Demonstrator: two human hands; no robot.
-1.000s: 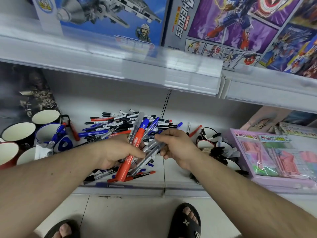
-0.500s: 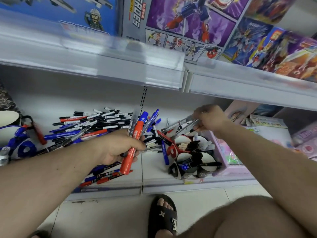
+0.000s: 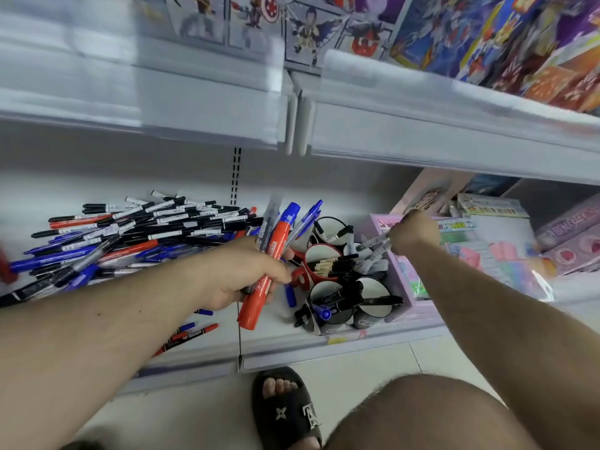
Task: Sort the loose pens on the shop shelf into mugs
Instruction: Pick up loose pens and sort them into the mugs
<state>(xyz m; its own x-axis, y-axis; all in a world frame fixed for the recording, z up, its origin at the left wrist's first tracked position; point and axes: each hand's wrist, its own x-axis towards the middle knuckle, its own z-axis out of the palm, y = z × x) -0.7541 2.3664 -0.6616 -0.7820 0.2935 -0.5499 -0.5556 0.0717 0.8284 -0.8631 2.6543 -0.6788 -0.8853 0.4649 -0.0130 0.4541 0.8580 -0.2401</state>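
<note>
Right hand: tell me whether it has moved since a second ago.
Yes. The right hand went from beside the left hand rightward to above the mugs.

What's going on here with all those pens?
A person is sorting pens on a shop shelf. The left hand grips a bundle of markers, among them a fat red marker with a blue cap. The right hand pinches a few grey pens over a cluster of mugs that already hold some pens. A big pile of loose pens still lies on the shelf to the left.
</note>
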